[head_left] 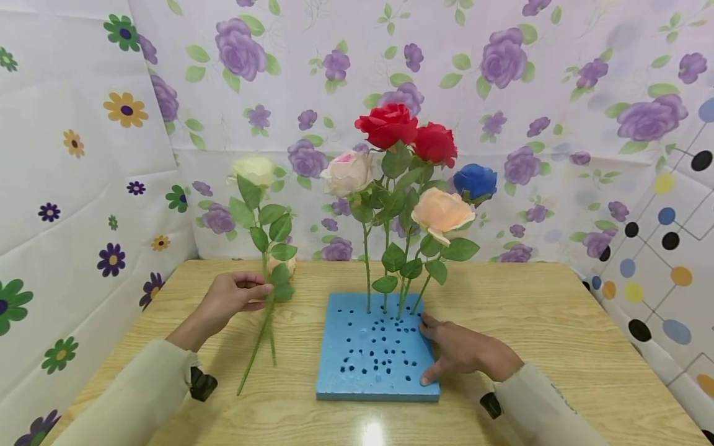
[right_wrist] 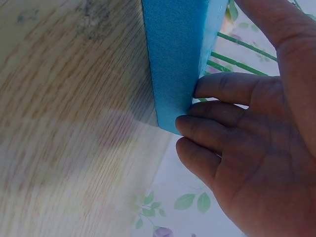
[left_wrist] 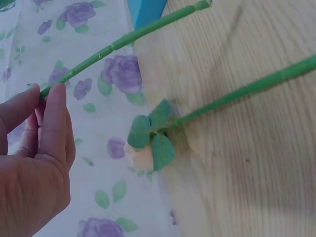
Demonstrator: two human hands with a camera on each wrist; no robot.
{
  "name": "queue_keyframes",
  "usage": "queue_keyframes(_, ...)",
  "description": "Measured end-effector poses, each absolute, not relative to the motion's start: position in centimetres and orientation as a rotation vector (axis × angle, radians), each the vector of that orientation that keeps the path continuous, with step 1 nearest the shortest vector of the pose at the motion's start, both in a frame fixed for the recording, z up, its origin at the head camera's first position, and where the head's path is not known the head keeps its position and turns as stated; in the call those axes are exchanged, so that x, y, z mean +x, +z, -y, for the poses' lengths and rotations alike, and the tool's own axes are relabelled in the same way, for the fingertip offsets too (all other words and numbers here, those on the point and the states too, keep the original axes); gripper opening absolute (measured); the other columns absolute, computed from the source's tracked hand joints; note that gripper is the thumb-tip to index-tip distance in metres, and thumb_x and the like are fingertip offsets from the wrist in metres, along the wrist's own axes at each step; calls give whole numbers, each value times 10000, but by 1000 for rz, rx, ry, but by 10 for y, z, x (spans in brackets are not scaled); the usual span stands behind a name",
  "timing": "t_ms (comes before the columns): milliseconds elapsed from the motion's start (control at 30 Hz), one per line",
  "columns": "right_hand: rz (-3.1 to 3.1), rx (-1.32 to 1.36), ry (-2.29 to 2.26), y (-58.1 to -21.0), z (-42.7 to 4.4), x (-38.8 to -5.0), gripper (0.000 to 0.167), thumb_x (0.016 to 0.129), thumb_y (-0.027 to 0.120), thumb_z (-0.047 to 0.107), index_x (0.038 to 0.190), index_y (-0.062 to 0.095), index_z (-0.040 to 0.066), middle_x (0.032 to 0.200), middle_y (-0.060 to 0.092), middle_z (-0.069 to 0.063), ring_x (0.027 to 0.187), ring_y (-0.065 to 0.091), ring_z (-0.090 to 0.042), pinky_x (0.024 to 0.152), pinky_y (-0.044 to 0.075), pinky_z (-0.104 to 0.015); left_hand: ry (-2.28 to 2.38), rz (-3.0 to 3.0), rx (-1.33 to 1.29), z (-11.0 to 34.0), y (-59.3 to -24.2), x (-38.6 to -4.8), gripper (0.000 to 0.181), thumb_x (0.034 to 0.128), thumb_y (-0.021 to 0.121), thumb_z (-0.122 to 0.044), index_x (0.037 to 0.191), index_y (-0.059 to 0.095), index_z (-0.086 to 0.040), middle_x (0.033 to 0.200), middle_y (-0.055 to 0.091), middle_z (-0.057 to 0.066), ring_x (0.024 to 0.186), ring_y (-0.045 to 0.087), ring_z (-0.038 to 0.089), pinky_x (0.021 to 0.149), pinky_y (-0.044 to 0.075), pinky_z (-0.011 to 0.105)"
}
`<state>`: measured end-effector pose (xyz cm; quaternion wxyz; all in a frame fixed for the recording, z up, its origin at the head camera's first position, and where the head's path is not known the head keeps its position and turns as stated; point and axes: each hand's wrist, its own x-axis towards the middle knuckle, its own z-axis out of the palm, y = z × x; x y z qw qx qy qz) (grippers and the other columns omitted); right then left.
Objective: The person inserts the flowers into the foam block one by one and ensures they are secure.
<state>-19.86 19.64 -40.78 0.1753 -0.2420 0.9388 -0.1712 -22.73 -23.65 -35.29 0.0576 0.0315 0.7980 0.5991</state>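
Observation:
My left hand (head_left: 231, 297) pinches the green stem of a cream rose (head_left: 255, 170) between thumb and fingertips, holding it upright at the left. The stem's cut end (left_wrist: 201, 5) is off the table in the left wrist view. Behind that stem, a peach rose (left_wrist: 140, 157) lies on the table. My right hand (head_left: 465, 350) rests along the right edge of a blue foam board (head_left: 334, 347), thumb near the front corner and fingers farther back. Its fingertips touch the board's side in the right wrist view.
Several roses stand in the board's back part: two red roses (head_left: 388, 126), a pale pink rose (head_left: 348, 173), a blue rose (head_left: 475, 181) and a peach standing rose (head_left: 442, 214). Several holes dot the board. Flowered cloth (head_left: 334, 80) hangs behind the wooden table (head_left: 530, 297).

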Motion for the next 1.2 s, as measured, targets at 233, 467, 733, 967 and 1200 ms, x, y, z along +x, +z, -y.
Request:
queue_keyframes(233,-2652,-698,-482,-407,-197,-198,1080,722,856,524,1479,386,-85,1601,200,-268,1422,287,-473,1131,344,-553,1865,-2417,157,227,-350,-231,254,965,686,-113,1091,575,77,949,592,65,853,675,149,818,605,331)
queue_keyframes(467,-2661,-694,-452,-403,-195,-199,1085,718,857,531,1484,385,-76,1607,196,-256,1424,291,-465,1134,345,-544,1951,-2376,198,212,-345,-237,206,963,683,-90,1065,585,60,950,610,59,886,676,171,820,601,307)
queue_keyframes(733,-2656,-691,-460,-403,-196,-198,1089,714,860,529,1479,387,-85,1603,199,-264,1422,287,-475,1130,341,-554,2053,-2294,248,193,-344,-243,163,967,659,-38,1071,596,71,960,632,60,864,679,141,837,598,320)
queue_keyframes(967,-2647,-700,-461,-404,-196,-199,1086,721,856,522,1480,379,-90,1603,183,-273,1423,278,-481,1134,330,-561,2104,-2248,228,179,-343,-248,162,959,672,-41,1070,601,53,975,628,74,903,690,180,879,583,366)
queue_keyframes(1200,-2630,-706,-475,-404,-195,-197,1080,725,860,504,1474,376,-105,1597,183,-290,1427,276,-470,1138,329,-554,2098,-2266,291,172,-345,-252,214,964,669,-51,1114,591,81,992,634,79,916,686,178,883,582,348)
